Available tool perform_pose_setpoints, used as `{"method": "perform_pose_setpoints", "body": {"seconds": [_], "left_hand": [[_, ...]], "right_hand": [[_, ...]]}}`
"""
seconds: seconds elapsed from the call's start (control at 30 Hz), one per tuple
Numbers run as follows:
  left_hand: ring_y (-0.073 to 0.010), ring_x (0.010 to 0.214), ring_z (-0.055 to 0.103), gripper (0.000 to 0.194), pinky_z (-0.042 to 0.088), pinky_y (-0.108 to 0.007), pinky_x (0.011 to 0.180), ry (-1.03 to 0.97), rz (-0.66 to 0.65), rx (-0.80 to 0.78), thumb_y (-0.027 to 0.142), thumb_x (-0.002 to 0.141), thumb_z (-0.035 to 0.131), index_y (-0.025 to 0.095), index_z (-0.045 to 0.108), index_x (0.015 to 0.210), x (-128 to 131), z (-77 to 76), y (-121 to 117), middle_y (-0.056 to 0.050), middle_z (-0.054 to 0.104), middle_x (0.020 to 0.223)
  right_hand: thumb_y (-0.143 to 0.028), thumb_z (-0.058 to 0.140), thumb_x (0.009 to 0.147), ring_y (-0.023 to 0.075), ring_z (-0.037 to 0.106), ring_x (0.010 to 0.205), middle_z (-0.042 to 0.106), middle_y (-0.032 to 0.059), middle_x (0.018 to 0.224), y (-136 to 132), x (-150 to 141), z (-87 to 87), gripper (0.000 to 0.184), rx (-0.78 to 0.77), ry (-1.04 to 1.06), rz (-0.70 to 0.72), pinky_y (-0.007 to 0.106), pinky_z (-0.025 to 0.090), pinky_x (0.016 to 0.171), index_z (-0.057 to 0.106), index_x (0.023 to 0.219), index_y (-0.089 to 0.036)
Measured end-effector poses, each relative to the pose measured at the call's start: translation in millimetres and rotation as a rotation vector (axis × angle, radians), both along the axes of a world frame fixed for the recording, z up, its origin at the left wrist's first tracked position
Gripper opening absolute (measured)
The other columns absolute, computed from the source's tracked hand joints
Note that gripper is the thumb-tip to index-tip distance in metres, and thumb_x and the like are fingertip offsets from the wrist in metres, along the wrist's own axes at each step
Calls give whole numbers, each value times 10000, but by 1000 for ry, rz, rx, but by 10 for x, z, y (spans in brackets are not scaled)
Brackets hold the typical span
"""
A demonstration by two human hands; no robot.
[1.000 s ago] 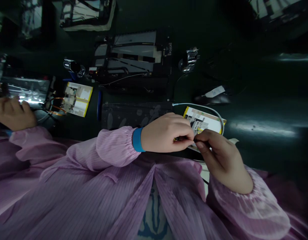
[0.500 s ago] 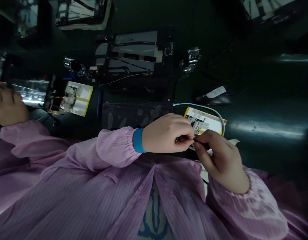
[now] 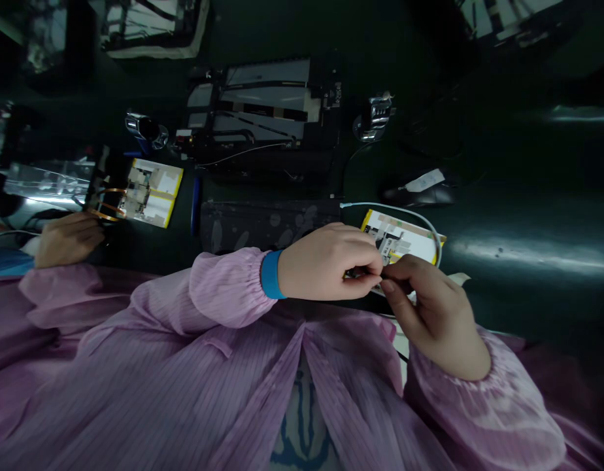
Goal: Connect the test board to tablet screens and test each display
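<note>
My left hand (image 3: 329,263), with a blue wristband (image 3: 271,275), is closed in a pinch. Fingertip to fingertip with it, my right hand (image 3: 432,304) pinches too. Whatever sits between the fingers is too small and too hidden to name. Just under and behind them lies a white battery pack with yellow edges (image 3: 419,243), a small circuit board (image 3: 383,242) on its left part. A pale cable (image 3: 404,208) arches over it from the left and comes down near my right hand. My left hand covers part of the pack.
An opened tablet-like housing (image 3: 267,111) lies ahead, behind a dark panel (image 3: 263,222). Metal fixtures (image 3: 375,118) flank the housing. At left are a blue pen-like stick (image 3: 195,203), another battery pack (image 3: 159,190) and a co-worker's hand (image 3: 69,239). A dark pouch-like thing (image 3: 417,190) bears a white label.
The co-worker's hand at the left has moved right and toward the near side, close to the orange flex strips. My own hands stay almost still in the same pinch.
</note>
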State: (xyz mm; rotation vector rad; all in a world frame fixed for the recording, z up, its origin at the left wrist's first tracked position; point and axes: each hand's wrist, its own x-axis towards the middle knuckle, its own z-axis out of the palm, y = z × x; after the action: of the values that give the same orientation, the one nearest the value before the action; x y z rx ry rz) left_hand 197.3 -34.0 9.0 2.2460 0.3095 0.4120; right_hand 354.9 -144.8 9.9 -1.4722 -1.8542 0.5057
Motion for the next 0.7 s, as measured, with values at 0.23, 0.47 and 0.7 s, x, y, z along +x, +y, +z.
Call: {"method": "perform_pose_setpoints", "body": {"seconds": [0.23, 0.47, 0.7], "left_hand": [[-108, 657, 549, 126, 441, -254, 702, -19, 25, -19, 152, 815, 554, 167, 568, 692, -1, -12, 1, -5, 614, 679], [-108, 662, 555, 123, 456, -246, 692, 0, 33, -124, 139, 795, 565, 162, 575, 674, -4, 21, -6, -9, 616, 678], [-94, 681, 587, 59, 479, -216, 658, 71, 46, -646, 136, 807, 581, 139, 604, 752, -32, 113, 99, -17, 649, 744]], "right_hand": [[-143, 495, 897, 161, 564, 628, 566, 21, 724, -13, -6, -17, 90, 3, -2, -5, 283, 447, 535, 498, 926, -228], [-148, 504, 884, 163, 571, 626, 586, 23, 733, -3, 6, -1, 84, -43, 53, -1, 282, 442, 530, 523, 917, -223], [-113, 430, 902, 149, 555, 624, 573, 17, 747, 11, 10, 27, 135, -73, 78, -14, 273, 436, 537, 511, 926, -218]]}}
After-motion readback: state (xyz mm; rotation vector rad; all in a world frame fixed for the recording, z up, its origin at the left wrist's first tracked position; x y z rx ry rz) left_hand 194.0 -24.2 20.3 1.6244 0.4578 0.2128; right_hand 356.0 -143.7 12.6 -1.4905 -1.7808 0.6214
